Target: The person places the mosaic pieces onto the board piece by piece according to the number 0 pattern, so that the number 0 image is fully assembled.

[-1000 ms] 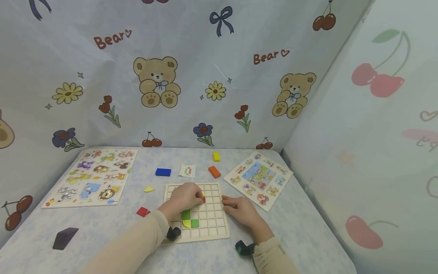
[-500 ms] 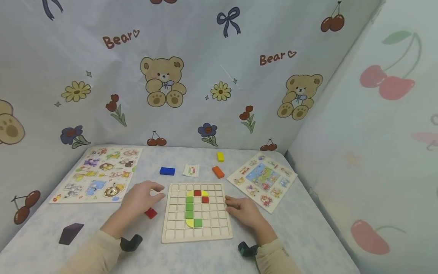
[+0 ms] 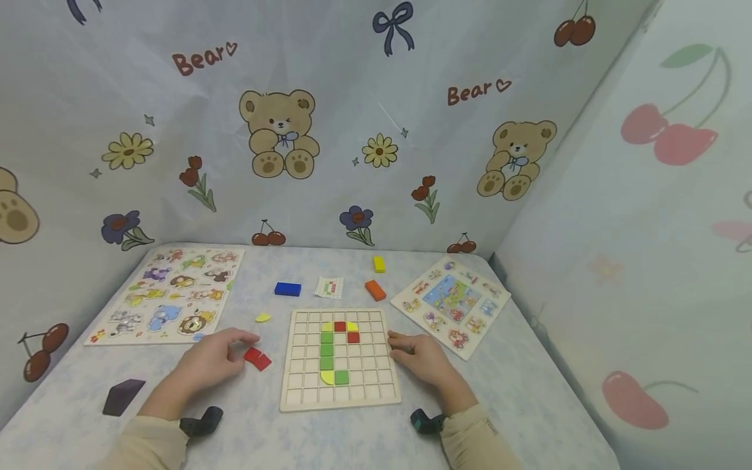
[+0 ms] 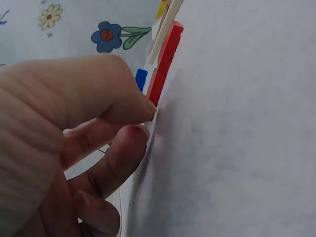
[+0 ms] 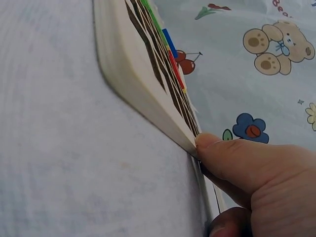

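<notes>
My left hand is on the left side of the table, thumb and forefinger bent and apart beside two red square tiles. In the left wrist view, the fingertips are close to the nearer red tile, with nothing visible between them. A pale wooden grid board lies in the middle. Green, red and yellow pieces form a bent line on it. My right hand rests at the board's right edge. In the right wrist view, its thumb touches the board's edge.
Behind the red tiles is a loose yellow piece. A blue block, a small pattern card, an orange block and a yellow block lie farther back. Animal puzzle boards flank them. A dark flat piece lies left.
My left hand has left the grid board, moving left and then down to the red tiles. The board's pieces are uncovered. My right hand stays at the board's edge.
</notes>
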`<action>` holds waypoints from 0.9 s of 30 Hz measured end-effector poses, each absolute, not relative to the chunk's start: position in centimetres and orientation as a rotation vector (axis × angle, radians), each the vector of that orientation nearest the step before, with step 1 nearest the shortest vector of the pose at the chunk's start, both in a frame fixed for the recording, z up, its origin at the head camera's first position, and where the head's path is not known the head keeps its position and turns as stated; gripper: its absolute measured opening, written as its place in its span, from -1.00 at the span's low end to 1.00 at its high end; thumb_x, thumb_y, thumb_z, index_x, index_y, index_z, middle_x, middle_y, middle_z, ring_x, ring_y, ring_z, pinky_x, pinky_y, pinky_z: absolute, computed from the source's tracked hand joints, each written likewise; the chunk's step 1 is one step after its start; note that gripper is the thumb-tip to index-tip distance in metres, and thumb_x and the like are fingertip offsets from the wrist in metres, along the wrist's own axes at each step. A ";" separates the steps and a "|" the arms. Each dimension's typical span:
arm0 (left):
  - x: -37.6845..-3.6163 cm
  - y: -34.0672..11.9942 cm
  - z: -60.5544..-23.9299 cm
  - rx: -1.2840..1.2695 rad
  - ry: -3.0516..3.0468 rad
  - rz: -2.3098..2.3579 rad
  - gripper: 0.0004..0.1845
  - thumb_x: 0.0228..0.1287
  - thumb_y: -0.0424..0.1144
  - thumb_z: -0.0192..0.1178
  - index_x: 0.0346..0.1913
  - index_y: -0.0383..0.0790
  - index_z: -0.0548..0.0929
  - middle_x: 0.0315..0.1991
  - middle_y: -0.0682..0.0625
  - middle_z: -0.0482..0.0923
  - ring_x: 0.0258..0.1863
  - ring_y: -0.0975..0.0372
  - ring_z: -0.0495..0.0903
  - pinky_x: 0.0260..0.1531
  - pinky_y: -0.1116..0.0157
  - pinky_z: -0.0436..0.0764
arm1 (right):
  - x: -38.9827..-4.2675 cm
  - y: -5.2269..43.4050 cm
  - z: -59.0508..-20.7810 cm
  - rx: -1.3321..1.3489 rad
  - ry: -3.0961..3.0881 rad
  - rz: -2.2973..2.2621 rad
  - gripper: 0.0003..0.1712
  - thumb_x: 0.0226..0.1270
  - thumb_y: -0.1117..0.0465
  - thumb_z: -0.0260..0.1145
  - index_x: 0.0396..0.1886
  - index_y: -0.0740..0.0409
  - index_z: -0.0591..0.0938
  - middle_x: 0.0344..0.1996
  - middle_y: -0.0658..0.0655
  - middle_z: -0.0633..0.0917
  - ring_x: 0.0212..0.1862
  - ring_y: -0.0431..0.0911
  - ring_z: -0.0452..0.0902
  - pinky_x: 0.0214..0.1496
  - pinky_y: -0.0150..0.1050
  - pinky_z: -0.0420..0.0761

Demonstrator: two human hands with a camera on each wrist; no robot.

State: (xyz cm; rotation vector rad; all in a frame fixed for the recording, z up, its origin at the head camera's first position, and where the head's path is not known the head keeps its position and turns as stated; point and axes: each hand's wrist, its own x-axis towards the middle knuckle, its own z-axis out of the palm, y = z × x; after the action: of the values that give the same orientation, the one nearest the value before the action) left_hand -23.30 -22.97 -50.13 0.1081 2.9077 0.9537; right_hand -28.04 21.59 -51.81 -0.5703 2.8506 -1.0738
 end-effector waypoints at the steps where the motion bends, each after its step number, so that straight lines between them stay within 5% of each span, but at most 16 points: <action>1: -23.3 -23.0 -50.1 0.119 2.905 0.953 -0.50 0.13 -0.34 0.38 0.18 0.05 0.71 0.10 0.05 0.69 -0.31 0.17 0.46 -0.37 0.23 0.41 | -28.0 21.6 -51.8 -0.567 2.850 -1.073 -0.65 0.41 0.09 0.41 0.15 -0.03 0.75 0.28 -0.11 0.65 0.37 0.03 0.53 0.36 0.09 0.50; 27: -23.9 -23.7 -51.3 0.128 2.935 0.995 -0.71 0.26 -0.06 0.46 0.03 0.14 0.75 0.05 0.07 0.70 -0.27 0.20 0.51 -0.32 0.25 0.46 | -28.0 21.6 -51.9 -0.528 2.832 -1.083 -0.64 0.42 0.05 0.41 0.16 -0.06 0.75 0.29 -0.17 0.63 0.40 0.00 0.50 0.37 0.09 0.48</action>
State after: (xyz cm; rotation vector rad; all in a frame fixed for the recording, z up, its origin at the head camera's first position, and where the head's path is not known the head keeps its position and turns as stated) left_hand -23.94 -23.71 -51.25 0.1277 2.9352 0.9952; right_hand -27.98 21.61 -51.92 -0.5283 2.8319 -1.0826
